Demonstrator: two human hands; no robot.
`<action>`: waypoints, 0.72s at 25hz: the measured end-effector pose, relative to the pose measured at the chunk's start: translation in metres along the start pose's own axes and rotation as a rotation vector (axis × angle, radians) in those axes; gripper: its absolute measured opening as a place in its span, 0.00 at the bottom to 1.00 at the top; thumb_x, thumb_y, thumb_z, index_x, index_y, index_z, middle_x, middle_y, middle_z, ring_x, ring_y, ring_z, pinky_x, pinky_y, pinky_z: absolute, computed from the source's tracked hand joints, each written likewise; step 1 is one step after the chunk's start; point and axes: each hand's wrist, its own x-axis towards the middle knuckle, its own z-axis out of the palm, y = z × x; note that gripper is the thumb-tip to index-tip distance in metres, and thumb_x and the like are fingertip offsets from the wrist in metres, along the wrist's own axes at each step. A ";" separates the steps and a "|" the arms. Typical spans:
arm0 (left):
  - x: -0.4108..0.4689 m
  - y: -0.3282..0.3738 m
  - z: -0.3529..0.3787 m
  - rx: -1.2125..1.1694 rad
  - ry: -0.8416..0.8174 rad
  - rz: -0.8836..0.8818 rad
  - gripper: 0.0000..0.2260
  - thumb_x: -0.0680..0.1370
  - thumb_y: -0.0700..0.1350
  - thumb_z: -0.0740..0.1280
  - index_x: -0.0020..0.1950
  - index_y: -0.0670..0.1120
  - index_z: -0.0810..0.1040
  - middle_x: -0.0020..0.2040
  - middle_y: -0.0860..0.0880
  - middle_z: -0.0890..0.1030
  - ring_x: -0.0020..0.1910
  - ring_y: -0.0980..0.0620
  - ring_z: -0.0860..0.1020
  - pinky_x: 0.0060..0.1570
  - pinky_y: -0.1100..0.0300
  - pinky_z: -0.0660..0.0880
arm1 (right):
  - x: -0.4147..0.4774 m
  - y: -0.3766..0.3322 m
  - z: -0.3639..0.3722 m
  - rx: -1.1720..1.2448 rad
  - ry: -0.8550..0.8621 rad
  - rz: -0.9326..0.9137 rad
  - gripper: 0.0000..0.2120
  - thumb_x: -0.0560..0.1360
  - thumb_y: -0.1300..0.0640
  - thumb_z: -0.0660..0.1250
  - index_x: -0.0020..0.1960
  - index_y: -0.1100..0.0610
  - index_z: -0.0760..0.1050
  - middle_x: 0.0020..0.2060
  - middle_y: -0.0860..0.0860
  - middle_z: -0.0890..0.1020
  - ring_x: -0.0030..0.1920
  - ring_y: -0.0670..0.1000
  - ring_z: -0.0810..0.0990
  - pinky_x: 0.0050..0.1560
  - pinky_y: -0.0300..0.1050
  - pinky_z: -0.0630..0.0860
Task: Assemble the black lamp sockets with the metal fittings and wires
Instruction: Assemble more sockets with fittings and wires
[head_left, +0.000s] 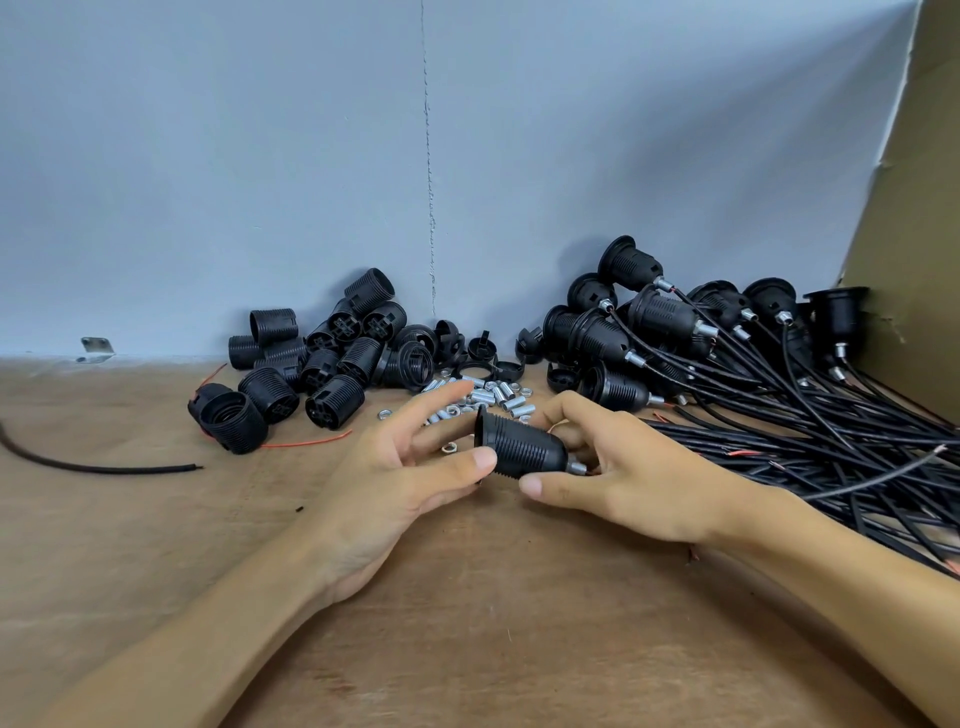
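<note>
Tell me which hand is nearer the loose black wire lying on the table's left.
Left. The left hand is right of the wire; the right hand lies farther right.

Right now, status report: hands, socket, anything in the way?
Held between left hand and right hand: black ribbed plastic lamp socket, silver metal fitting at its narrow end. Loose silver threaded metal tubes lie behind. Nothing blocking.
</note>
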 end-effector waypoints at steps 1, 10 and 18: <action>0.000 0.000 0.000 0.005 -0.013 -0.007 0.27 0.69 0.40 0.76 0.68 0.51 0.79 0.65 0.51 0.82 0.63 0.52 0.81 0.62 0.55 0.79 | -0.001 0.000 -0.001 0.015 0.002 -0.019 0.14 0.76 0.47 0.72 0.58 0.47 0.73 0.48 0.43 0.85 0.48 0.47 0.82 0.52 0.48 0.78; -0.002 0.002 -0.002 0.107 -0.075 -0.003 0.29 0.71 0.33 0.75 0.67 0.56 0.80 0.65 0.50 0.82 0.64 0.50 0.81 0.69 0.50 0.73 | 0.000 -0.005 -0.008 -0.029 -0.034 -0.110 0.12 0.82 0.46 0.61 0.62 0.40 0.78 0.44 0.32 0.81 0.42 0.34 0.77 0.45 0.28 0.70; -0.002 0.000 -0.001 -0.002 -0.071 -0.045 0.27 0.69 0.35 0.73 0.66 0.55 0.81 0.64 0.46 0.83 0.64 0.44 0.81 0.66 0.50 0.76 | 0.002 -0.005 -0.017 -0.048 -0.063 -0.076 0.16 0.82 0.46 0.63 0.69 0.42 0.74 0.57 0.34 0.81 0.55 0.35 0.79 0.56 0.33 0.74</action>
